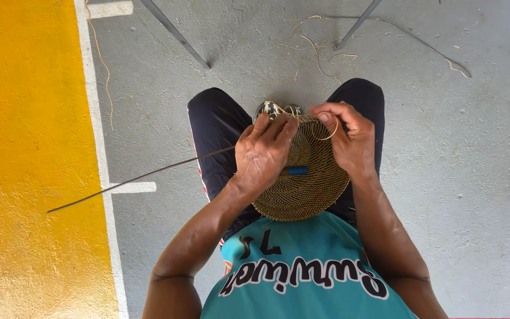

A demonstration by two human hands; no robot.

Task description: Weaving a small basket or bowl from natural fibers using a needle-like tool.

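Observation:
A round, flat woven basket piece (305, 189) of tan fibre rests on my lap, over dark trousers. My left hand (264, 150) grips its upper left edge, fingers closed over the rim. My right hand (349, 139) pinches the upper right rim and a thin loop of pale fibre (326, 133). A blue-handled tool (296, 171) lies across the weave, partly under my left hand. A long thin dark reed (131, 178) sticks out from under my left hand, running down-left over the floor.
Grey concrete floor (455, 177) lies around me, with a yellow painted area (25, 159) and a white line (92, 106) on the left. Loose fibre strands (320, 59) and two thin metal legs (175, 32) are ahead of my knees.

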